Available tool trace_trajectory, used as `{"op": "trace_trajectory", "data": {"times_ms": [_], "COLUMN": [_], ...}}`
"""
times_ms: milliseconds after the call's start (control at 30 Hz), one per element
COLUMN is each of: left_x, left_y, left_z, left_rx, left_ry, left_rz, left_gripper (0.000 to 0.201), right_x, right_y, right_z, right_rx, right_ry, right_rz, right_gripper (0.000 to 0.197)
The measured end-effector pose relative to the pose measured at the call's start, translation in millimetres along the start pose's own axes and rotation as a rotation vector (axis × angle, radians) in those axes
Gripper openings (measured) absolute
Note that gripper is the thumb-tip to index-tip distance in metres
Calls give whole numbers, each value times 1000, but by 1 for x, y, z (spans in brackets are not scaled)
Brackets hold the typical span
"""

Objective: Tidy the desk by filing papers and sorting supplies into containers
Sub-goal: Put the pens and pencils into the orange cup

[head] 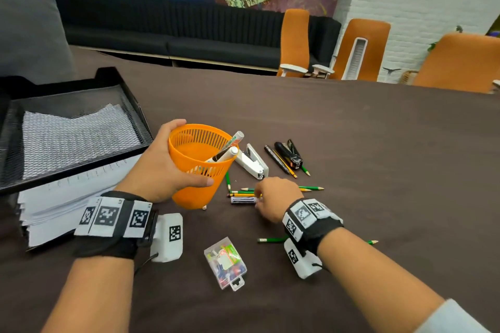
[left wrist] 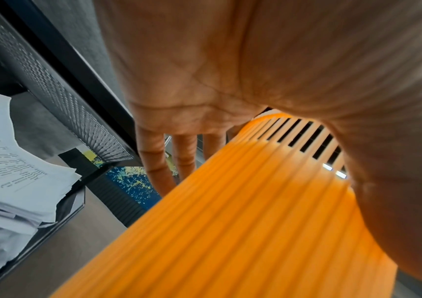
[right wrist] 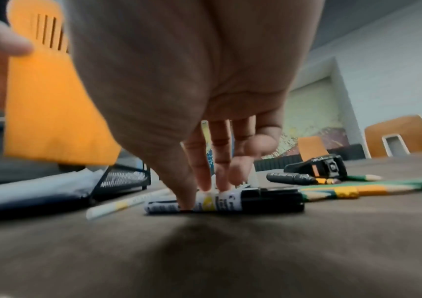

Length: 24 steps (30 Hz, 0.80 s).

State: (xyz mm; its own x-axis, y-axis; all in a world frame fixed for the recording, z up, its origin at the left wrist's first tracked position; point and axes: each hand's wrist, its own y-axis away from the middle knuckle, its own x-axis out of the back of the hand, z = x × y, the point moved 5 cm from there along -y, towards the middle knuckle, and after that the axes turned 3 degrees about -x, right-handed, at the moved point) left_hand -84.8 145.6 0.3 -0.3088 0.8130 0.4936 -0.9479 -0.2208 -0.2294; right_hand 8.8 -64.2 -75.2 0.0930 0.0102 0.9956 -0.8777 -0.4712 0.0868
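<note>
The left hand [head: 165, 167] is grasping a slotted orange plastic cup [head: 200, 162], tapered and ribbed, tilting it above the brown cloth-covered table [head: 351, 143]; thumb and fingers are wrapping its wall. Two white markers [head: 227, 149] are leaning inside against its rim. The right hand [head: 273, 197] is reaching down just right of the cup, its fingertips [right wrist: 204, 185] pinching a cylindrical marker [right wrist: 225, 203] with a printed white barrel and black cap, which is lying flat on the table. Beyond that grip, slim green and yellow pencils [head: 311, 188] are lying in a loose row; farther off are sitting a white stapler [head: 254, 161] and a black stapler [head: 289, 154]. Nearer the person, a clear rectangular box of pins [head: 226, 262] is lying. Left of the cup-holding grip, a black wire-mesh tray [head: 67, 127] is standing over stacked papers [head: 54, 205]. Open cloth is stretching to the right of the right hand.
</note>
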Motion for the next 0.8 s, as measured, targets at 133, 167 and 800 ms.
{"op": "trace_trajectory", "data": {"times_ms": [133,167,800], "left_x": [-7,-10,-97], "left_y": [1,1,17], "left_z": [0,1,40], "left_rx": [11,10,-119], "left_ry": [14,22,13], "left_rz": [-42,-54,-400], "left_gripper": [128,128,117], "right_x": [-5,-6,116], "right_y": [-4,-3,122], "right_z": [-3,1,72], "right_rx": [24,5,6], "right_ry": [163,160,-1360], "right_rz": [-58,-70,805], "right_gripper": [24,24,11]}}
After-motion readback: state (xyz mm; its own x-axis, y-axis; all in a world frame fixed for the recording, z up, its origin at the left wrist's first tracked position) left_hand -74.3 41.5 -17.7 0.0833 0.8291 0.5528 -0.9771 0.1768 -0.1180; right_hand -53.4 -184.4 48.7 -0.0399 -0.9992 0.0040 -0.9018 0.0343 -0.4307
